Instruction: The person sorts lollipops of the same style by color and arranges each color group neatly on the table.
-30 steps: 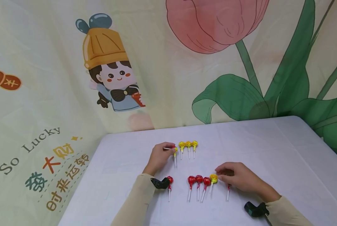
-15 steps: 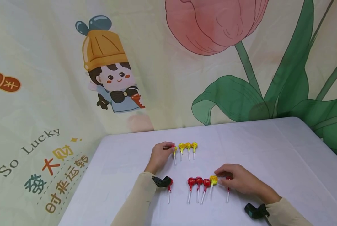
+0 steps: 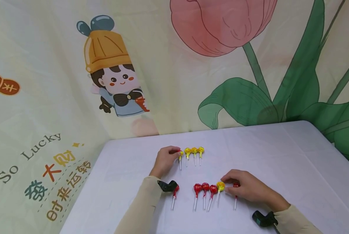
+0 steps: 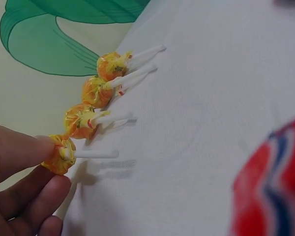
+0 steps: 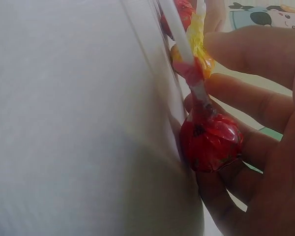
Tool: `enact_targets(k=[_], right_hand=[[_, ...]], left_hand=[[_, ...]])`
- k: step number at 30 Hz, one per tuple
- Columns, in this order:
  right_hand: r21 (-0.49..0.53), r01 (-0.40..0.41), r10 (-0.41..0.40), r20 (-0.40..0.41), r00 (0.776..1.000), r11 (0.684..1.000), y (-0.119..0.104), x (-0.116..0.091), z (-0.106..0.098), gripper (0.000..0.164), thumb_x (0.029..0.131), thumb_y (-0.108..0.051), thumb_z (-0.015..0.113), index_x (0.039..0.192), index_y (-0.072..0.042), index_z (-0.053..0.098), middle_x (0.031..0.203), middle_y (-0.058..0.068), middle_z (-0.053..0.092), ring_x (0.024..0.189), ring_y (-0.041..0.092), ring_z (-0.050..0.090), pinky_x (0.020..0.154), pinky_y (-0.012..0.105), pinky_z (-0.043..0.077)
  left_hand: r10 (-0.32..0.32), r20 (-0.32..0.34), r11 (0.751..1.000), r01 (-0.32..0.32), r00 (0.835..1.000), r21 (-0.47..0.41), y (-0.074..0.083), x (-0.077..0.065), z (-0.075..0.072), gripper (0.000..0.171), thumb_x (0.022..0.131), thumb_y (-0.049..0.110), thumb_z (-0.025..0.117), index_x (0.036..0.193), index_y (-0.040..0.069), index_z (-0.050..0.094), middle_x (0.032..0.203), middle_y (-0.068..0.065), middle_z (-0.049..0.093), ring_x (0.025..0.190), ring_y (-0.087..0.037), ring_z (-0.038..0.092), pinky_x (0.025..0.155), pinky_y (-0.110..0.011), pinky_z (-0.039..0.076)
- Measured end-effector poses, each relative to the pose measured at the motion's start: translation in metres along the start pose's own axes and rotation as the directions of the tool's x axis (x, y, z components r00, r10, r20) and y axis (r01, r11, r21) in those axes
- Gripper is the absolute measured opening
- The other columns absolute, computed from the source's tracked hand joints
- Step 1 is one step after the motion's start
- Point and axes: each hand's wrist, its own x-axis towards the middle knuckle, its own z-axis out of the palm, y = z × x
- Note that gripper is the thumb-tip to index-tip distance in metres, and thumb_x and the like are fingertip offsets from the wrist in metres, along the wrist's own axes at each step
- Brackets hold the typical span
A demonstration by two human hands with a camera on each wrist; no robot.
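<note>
In the head view, my left hand (image 3: 165,161) is at the left end of a back row of yellow lollipops (image 3: 194,150). Its thumb and fingers pinch the head of the end yellow lollipop (image 4: 60,155), stick pointing toward me. A small red bit shows at those fingertips; what it is I cannot tell. My right hand (image 3: 249,185) has thumb and forefinger on the yellow lollipop (image 3: 220,186) at the right end of the front row, beside several red lollipops (image 3: 205,187). Under the right palm lies another red lollipop (image 5: 211,142), partly covered in the head view.
One red lollipop (image 3: 174,195) lies apart at the left, partly behind the black left wrist camera (image 3: 167,186). A white cloth covers the table (image 3: 127,182). Behind its back edge hangs a printed backdrop (image 3: 168,81) with a tulip and a cartoon child.
My left hand has nudged its yellow lollipop slightly back, nearer in line with the row. The separate red lollipop at the left has tilted a little. My right hand stays almost still.
</note>
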Motion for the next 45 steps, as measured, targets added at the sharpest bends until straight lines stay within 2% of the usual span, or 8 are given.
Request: enact_targets(k=[12,22,33,45], right_hand=[[-0.017,-0.017,0.017,-0.012,1.000,1.000,-0.001,0.000,0.000,0.031,0.089,-0.030,0.077,0.118,-0.022,0.069,0.112,-0.011,0.063,0.099,0.014,0.057,0.088,0.029,0.052],[-0.030,-0.016,0.015,-0.011,1.000,0.999,-0.003,0.001,0.000,0.030,0.089,-0.030,0.077,0.117,-0.022,0.070,0.111,-0.010,0.063,0.098,0.014,0.056,0.088,0.031,0.053],[-0.050,0.000,-0.001,-0.022,1.000,0.999,-0.002,0.001,0.001,0.028,0.090,-0.029,0.076,0.116,-0.022,0.070,0.110,-0.012,0.063,0.096,0.013,0.057,0.086,0.028,0.053],[-0.064,0.025,-0.028,-0.041,0.999,0.998,-0.004,0.000,0.003,0.028,0.090,-0.028,0.075,0.117,-0.022,0.071,0.108,-0.013,0.062,0.095,0.014,0.055,0.083,0.028,0.052]], left_hand=[[0.003,0.043,1.000,-0.004,0.999,0.015,0.004,0.004,-0.004,0.018,0.094,0.017,0.071,0.110,0.012,0.075,0.100,0.000,0.070,0.094,-0.022,0.059,0.083,-0.037,0.050],[-0.003,0.050,0.999,0.001,0.999,0.035,0.002,0.012,-0.005,0.017,0.093,0.015,0.070,0.109,0.012,0.076,0.101,-0.001,0.071,0.098,-0.022,0.060,0.088,-0.039,0.049],[-0.053,0.051,0.998,0.051,0.997,0.039,0.004,0.018,-0.003,0.017,0.095,0.018,0.070,0.111,0.015,0.075,0.107,-0.001,0.069,0.106,-0.024,0.058,0.095,-0.042,0.048],[-0.031,0.045,0.998,0.029,0.999,0.056,-0.001,0.024,0.000,0.016,0.094,0.019,0.070,0.109,0.014,0.075,0.107,-0.001,0.069,0.106,-0.024,0.059,0.097,-0.043,0.047]])
